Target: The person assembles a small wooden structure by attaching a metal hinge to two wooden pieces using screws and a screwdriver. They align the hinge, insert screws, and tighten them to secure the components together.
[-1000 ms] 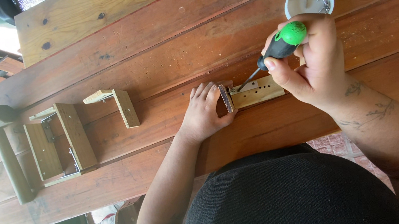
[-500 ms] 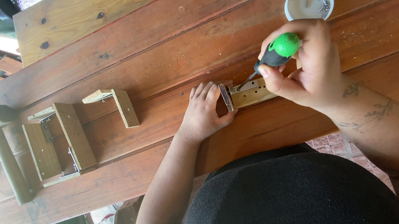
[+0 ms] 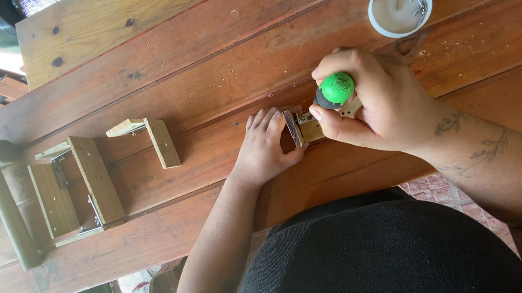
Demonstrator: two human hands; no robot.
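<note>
Here, the right hand is wrapped around a green-handled screwdriver over a small wood piece on the table. The left hand presses flat, fingers spread, against the piece's end.

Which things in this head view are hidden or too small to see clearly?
- Green-handled screwdriver: tip hidden by the right hand.
- Small pale wooden piece: mostly covered by both hands; the left hand rests beside it.
- Small metal parts in the round white cup: too small to identify.
</note>
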